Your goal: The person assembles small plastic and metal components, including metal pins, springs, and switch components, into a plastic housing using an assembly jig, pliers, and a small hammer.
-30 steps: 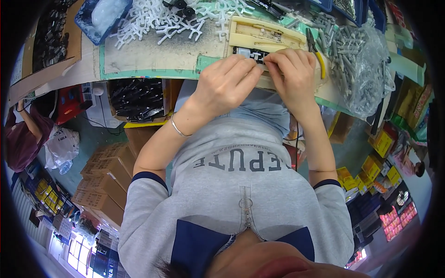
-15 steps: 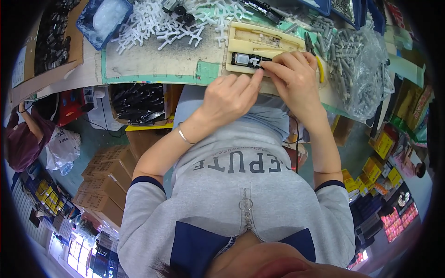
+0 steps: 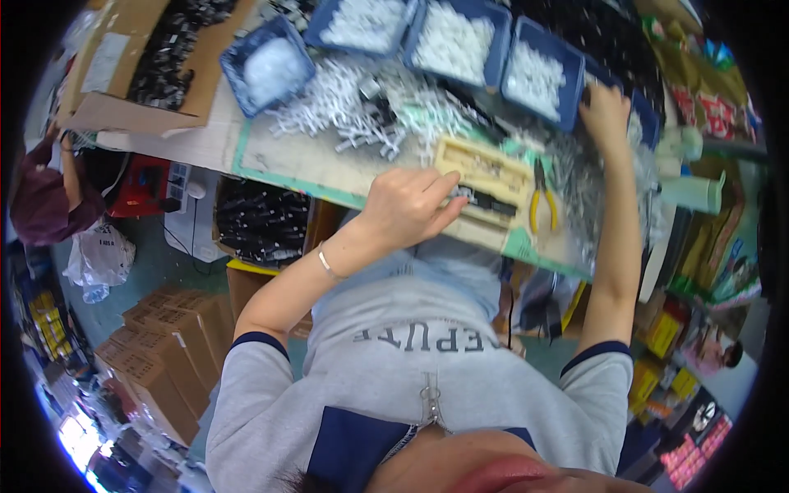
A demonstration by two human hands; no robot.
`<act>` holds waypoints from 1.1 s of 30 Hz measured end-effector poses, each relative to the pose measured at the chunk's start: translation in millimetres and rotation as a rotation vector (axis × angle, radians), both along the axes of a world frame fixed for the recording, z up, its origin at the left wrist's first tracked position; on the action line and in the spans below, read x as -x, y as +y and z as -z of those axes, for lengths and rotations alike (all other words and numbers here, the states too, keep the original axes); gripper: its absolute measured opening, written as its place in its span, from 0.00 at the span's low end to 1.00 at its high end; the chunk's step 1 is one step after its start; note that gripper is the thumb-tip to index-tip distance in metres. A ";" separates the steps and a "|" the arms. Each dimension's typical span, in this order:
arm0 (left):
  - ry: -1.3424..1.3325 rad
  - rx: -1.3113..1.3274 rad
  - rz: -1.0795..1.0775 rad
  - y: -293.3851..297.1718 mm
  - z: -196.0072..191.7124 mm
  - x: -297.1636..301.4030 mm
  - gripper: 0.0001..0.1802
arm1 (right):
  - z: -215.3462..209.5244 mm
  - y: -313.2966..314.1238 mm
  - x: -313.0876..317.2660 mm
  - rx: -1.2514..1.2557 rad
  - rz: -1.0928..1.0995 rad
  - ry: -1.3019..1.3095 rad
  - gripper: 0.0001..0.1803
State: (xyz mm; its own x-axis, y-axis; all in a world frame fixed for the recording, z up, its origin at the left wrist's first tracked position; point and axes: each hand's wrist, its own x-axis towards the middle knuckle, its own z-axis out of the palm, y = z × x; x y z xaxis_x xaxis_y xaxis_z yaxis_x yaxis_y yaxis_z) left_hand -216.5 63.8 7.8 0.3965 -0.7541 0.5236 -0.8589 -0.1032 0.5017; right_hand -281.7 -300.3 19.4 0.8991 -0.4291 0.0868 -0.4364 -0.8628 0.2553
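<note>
A cream fixture block (image 3: pixel 516 174) lies near the table's front edge, with a long black plastic part (image 3: pixel 493 204) in its front slot. My left hand (image 3: pixel 407 207) is at the left end of that part, thumb and index finger closed around it and the other fingers curled. Far out to the right, my right hand (image 3: pixel 606 119) reaches to the blue bins, beside a bin of small white pieces (image 3: pixel 534 80). Its fingers point down and a small dark spot shows by the fingertips; whether they hold anything is unclear.
Yellow-handled pliers (image 3: pixel 542 205) lie right of the fixture. Behind it spreads a heap of white branched plastic pieces (image 3: pixel 329 115). Blue bins (image 3: pixel 403 41) line the back. Bagged grey parts (image 3: pixel 575 177) lie at right, a carton of black parts (image 3: pixel 173 66) at far left. Another person's arm (image 3: pixel 70 177) shows at left.
My right hand has left the fixture and moved away to the bins at the far right. My left hand stays at the fixture, now on the black part's left end. The view has shifted, showing more bins.
</note>
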 end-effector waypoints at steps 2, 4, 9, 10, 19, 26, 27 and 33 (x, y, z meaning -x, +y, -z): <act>0.069 0.036 -0.064 9.7 -12.4 -19.2 0.11 | 8.0 -0.4 0.2 0.070 -0.029 -0.075 0.09; 0.063 0.018 -0.216 10.8 -19.1 -51.8 0.09 | 8.4 2.2 3.7 0.035 -0.050 -0.171 0.06; -0.164 -0.257 -0.422 -17.1 -20.6 -154.1 0.06 | -2.4 7.2 7.7 -0.039 -0.069 -0.295 0.05; -0.226 -0.300 -0.433 -25.6 -17.1 -168.7 0.06 | -2.9 8.6 8.0 -0.104 -0.047 -0.337 0.06; -0.448 -0.445 -0.349 -77.5 18.5 -214.5 0.04 | -2.7 16.2 15.8 -0.319 0.006 -0.545 0.03; -0.360 -0.479 -0.299 -73.6 11.6 -218.4 0.04 | 4.5 16.5 17.8 -0.283 0.041 -0.503 0.03; -0.316 -0.431 -0.302 -74.6 11.0 -218.0 0.04 | 4.4 14.3 17.7 -0.289 0.030 -0.526 0.04; -0.331 -0.629 -0.329 -78.0 7.6 -217.3 0.08 | 3.1 4.8 19.6 -0.286 -0.017 -0.523 0.00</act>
